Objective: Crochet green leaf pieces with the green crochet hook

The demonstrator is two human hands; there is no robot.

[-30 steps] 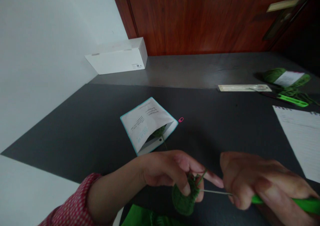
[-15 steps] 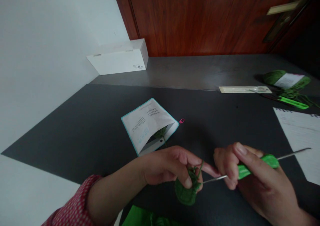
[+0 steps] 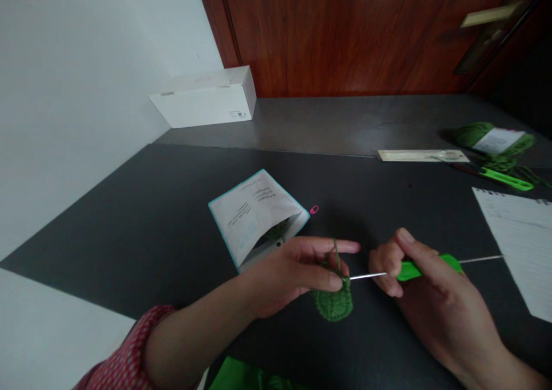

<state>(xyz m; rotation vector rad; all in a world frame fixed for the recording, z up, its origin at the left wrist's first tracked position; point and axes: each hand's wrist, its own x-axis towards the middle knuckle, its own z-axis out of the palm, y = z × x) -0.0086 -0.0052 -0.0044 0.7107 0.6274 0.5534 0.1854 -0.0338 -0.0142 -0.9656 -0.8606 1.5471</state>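
Note:
My left hand [image 3: 297, 272] pinches a small round green crochet piece [image 3: 333, 302] between thumb and fingers, with a strand of green yarn [image 3: 335, 253] looped over the outstretched index finger. My right hand [image 3: 425, 286] grips a crochet hook [image 3: 425, 266] by its bright green handle. The hook's metal tip points left into the top edge of the crochet piece, and a second metal end sticks out to the right. Both hands hover just above the dark table [image 3: 172, 206].
A white and teal pouch [image 3: 254, 214] with green yarn inside lies behind my left hand, a pink stitch marker [image 3: 314, 210] beside it. A white box [image 3: 207, 98] sits far left. A green yarn skein [image 3: 491, 137], green snips [image 3: 504, 176], a packet [image 3: 422, 155] and printed paper [image 3: 521, 240] lie right.
Both hands rose away from me across the table. My right hand turned over and regripped the hook, the handle now pointing right. My left index finger straightened, carrying the yarn strand.

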